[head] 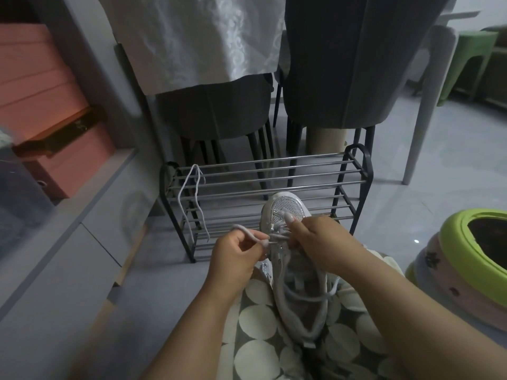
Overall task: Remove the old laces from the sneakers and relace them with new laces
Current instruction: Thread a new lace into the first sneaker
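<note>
A pale grey sneaker (285, 207) with a sparkly mesh toe lies on my lap, toe pointing away from me. My left hand (236, 256) pinches the end of a grey lace (247, 231) that loops out from the eyelets on the shoe's left side. My right hand (315, 239) grips the sneaker over its laced front, thumb pressed near the toe. More of the lace (329, 293) hangs loose across the shoe's opening. A second white lace (192, 198) is draped over the left end of the rack.
A low black metal shoe rack (274, 174) stands on the tiled floor just beyond the sneaker. Dark chairs (343, 78) and a white cloth stand behind it. Pink boxes (41, 105) sit in a cabinet at left. Stacked green and pink stools (466, 256) are at right.
</note>
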